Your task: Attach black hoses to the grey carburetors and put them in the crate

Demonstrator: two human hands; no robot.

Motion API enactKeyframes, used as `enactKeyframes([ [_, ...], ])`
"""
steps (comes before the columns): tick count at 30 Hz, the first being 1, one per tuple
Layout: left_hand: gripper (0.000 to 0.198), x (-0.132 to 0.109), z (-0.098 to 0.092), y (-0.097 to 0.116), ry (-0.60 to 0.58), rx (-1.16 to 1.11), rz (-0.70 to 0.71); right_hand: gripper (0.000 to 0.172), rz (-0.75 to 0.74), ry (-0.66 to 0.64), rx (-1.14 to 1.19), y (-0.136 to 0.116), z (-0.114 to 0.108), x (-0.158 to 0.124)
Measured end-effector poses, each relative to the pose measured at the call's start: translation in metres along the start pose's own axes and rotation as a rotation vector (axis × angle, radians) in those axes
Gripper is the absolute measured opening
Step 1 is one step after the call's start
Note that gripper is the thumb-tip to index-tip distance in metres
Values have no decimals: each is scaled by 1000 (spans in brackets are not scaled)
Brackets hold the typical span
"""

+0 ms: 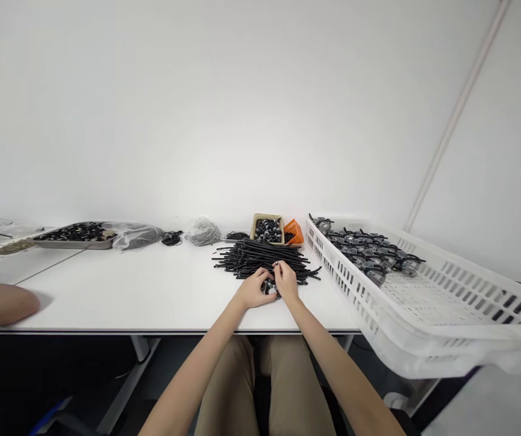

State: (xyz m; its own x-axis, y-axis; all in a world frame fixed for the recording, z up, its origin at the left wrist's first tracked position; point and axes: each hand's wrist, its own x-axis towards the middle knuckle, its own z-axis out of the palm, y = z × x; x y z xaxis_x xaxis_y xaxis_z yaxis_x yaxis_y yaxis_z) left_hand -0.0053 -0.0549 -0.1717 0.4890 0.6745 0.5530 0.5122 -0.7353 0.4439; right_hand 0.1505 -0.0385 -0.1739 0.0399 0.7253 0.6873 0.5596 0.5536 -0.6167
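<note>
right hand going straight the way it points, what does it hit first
The right hand would likely meet the pile of black tubes first, though depth is unclear from this view.

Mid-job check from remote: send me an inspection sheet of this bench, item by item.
surface: white table, no visible damage.
job's things: small dark fitting among the fingers; loose pile of black tubes behind it; cardboard tray of fittings; orange basket.
clutter: metal tray of black parts; clear plastic bag.
grippers: left hand and right hand, both bare, both at the fitting.
cables: small coil of thin black line.
surroundings: white plastic crate of assembled parts at right; co-worker's arm at left; white wall.
</note>
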Motion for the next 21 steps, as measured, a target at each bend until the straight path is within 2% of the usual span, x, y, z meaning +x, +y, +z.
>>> enactKeyframes([
  [6, 47, 1, 2, -4, -27, 6, -16, 30, -13, -47, 46, 0, 1, -2],
  [12, 41, 0, 3, -6, -5, -35, -16, 30, 20, -17, 79, 2, -1, -1],
  [18, 44, 1, 2, -7, 2, -64, -10, 31, 11, -91, 59, 6, 2, 0],
  [21, 40, 1, 2, -10, 12, -65, -23, 30, -8, -117, 26, 7, 4, 0],
])
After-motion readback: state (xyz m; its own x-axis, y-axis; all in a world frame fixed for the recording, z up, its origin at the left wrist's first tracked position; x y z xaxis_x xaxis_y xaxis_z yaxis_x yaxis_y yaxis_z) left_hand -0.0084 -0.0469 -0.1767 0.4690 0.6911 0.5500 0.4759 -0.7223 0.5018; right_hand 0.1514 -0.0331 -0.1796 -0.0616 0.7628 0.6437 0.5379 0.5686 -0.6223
